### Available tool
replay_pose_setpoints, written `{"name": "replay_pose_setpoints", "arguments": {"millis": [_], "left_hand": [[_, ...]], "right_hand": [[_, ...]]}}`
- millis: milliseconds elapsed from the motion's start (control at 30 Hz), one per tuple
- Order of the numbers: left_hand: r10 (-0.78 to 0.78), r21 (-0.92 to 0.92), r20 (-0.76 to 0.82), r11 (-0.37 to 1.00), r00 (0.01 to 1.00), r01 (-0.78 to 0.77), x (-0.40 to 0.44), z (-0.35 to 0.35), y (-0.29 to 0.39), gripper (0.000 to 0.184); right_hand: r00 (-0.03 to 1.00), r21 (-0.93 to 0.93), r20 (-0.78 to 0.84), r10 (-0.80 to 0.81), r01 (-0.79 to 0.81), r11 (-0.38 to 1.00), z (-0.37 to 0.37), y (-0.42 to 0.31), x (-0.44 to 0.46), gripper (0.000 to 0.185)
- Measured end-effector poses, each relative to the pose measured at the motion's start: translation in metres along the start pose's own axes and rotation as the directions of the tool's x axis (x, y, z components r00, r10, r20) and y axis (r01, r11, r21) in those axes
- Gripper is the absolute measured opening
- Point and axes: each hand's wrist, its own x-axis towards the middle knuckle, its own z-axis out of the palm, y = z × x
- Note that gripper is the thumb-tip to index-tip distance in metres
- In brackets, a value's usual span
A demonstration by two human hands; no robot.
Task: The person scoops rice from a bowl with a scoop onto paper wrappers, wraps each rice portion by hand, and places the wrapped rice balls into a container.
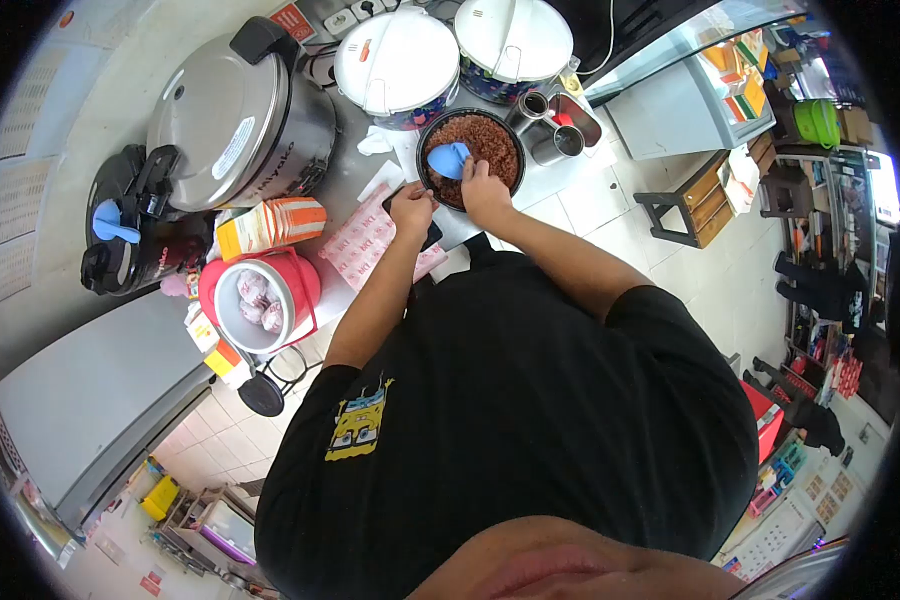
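Note:
A round black pot on the counter holds reddish-brown cooked grains, perhaps rice. My right hand is closed around the lower end of a blue rice paddle, whose broad blade lies over the grains. My left hand is closed at the pot's near left rim, its fingertips against the edge. Below that hand a black flat thing partly shows, and pink-and-white printed paper lies beside it.
Two white-lidded pots stand behind, with a large steel cooker to the left. Metal cups sit right of the pot. A red-and-white bucket with wrapped bundles is near left. A wooden stool stands on the right.

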Motion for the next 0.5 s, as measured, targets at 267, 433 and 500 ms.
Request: {"name": "replay_pose_setpoints", "arguments": {"millis": [267,433,500], "left_hand": [[-0.053,0.0,0.007,0.999,0.999,0.053,0.011,-0.005,0.004,0.023],[-0.024,0.048,0.032,0.999,0.999,0.023,0.016,-0.007,0.002,0.019],[-0.029,0.003,0.013,1.0,0.999,0.029,0.017,-0.006,0.0,0.019]], "right_hand": [[0.995,-0.025,-0.06,0.086,-0.087,0.996,-0.014,0.018,0.03,0.045],[0.99,-0.116,0.092,-0.106,0.117,0.986,-0.042,0.02,0.044,0.036],[0.993,-0.117,0.095,-0.075,0.086,0.989,-0.039,0.013,0.024,0.035]]}}
